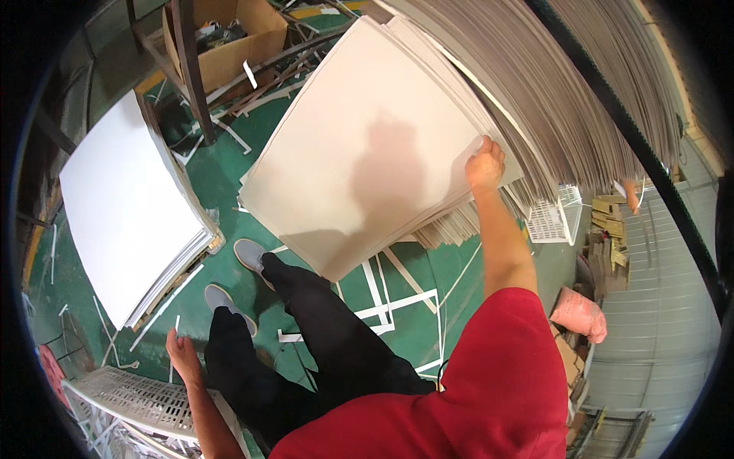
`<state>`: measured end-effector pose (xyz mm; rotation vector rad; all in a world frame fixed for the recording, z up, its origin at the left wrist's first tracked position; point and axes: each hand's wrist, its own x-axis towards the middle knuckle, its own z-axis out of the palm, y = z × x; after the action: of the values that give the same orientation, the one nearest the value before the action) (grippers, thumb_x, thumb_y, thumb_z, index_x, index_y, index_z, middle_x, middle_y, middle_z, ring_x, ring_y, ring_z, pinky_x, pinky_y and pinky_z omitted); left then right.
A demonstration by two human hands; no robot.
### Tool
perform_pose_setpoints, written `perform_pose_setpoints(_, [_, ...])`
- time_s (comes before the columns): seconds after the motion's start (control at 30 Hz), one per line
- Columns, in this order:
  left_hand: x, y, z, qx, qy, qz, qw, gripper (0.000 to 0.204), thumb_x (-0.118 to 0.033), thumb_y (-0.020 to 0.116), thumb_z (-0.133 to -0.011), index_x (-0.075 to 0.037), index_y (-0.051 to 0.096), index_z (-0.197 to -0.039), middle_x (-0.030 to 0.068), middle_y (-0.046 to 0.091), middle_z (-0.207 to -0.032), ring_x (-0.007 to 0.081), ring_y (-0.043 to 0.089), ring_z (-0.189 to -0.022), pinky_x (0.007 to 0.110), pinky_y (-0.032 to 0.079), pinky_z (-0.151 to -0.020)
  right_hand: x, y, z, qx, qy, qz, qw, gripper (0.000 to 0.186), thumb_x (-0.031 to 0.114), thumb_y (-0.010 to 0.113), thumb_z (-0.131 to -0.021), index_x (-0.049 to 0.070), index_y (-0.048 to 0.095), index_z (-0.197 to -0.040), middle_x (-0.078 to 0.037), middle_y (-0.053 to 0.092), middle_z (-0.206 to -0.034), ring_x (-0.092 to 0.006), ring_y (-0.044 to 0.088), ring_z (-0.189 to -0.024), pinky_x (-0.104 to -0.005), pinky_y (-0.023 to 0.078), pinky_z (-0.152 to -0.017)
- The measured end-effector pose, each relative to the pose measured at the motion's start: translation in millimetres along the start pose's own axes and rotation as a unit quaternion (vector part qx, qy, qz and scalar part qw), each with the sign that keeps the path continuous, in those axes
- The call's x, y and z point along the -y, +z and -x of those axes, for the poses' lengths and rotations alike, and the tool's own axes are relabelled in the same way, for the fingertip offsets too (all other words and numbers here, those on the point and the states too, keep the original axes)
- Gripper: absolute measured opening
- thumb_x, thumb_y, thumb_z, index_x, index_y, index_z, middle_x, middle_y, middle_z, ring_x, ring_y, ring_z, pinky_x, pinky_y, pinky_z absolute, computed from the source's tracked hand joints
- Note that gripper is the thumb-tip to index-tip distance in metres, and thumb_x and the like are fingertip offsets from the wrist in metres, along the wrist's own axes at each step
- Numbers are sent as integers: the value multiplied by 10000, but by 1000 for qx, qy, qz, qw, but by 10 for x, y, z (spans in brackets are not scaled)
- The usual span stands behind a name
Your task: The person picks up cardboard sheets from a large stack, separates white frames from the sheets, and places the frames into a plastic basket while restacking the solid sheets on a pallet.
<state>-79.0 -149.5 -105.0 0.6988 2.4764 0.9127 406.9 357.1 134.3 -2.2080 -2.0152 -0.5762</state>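
Note:
My right hand (485,164) is closed on the right edge of a large pale beige sheet (321,130), the top one of a leaning stack; its fingertips are partly curled out of sight. A shadow falls across the sheet's middle. Down at the lower left, my left hand (183,353) hangs beside my leg with fingers closed on a thin white strip (178,324). More densely packed brown-grey sheets (573,92) stand behind the stack on the right. A separate stack of white sheets (126,210) lies on a low pallet to the left of my feet.
A cardboard box (237,61) sits among metal legs at the top. A white plastic crate (130,402) is at the lower left, another (554,218) at the right. A dark bar (627,130) crosses the upper right. Strips litter the green floor (222,183); a pink sack (577,314) lies right.

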Motion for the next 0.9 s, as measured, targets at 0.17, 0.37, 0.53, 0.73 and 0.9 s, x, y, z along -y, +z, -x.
perform_pose_setpoints(0.17, [159,-216,236,-23,16,-24,999,377,-95,528,-806,26,480,-1160,187,486,-1126,266,541,-871,322,453,-773,-421,271,-208,24,36,57,997,505,130,518,-798,103,356,-1275,-88,412,-1262,-259,362,-1191,-400,334,-972])
perform_pose_setpoints(0.37, [233,-473,557,-64,14,-80,995,406,-97,554,-782,20,480,-1163,178,494,-1127,246,533,-807,321,445,-736,-351,-171,-188,85,51,-37,994,507,111,517,-781,130,364,-1264,-92,425,-1242,-255,377,-1178,-396,314,-981])
perform_pose_setpoints(0.53, [420,-568,776,-58,-31,-93,994,389,-103,554,-789,17,488,-1153,192,476,-1142,271,541,-871,328,455,-772,-383,-457,-147,107,17,-31,994,440,179,620,-726,118,482,-1139,-86,469,-1167,-260,389,-1160,-395,327,-964])
perform_pose_setpoints(0.73, [190,-551,878,-74,-37,-86,993,390,-114,554,-779,14,506,-1144,187,503,-1118,270,542,-866,330,447,-764,-493,-567,-142,166,-21,-125,978,408,226,671,-691,42,548,-1033,-149,565,-1070,-316,502,-1054,-375,406,-891])
perform_pose_setpoints(0.9, [-312,-440,810,-84,12,41,996,383,-110,541,-790,32,510,-1143,133,559,-977,185,512,-773,284,427,-724,-725,-500,-53,103,-148,-155,971,346,211,656,-712,0,561,-970,-188,595,-1012,-297,564,-971,-354,445,-817])
